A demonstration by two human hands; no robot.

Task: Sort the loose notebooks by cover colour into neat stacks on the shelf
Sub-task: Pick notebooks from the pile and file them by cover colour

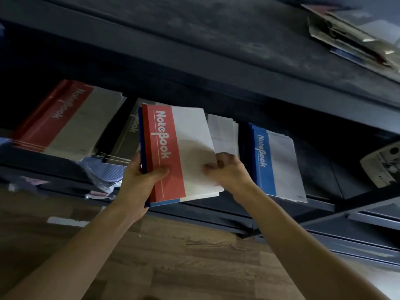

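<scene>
Notebooks in a small bundle point(173, 152), red cover on top and blue edges beneath, are gripped by both hands in front of the dark shelf point(216, 87): left hand point(138, 182) clasps the spine side, right hand point(225, 172) pinches the white edge. Red stack point(65, 120) lies left, blue stack point(275, 163) right.

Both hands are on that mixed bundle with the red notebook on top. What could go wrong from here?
The bundle has blue covers under the red notebook, so shelving it whole would mix colours. The right hand pinches only the page edges, so sheets may crumple or slip. The blue stack overhangs the shelf edge and a bump could tip it.
</scene>
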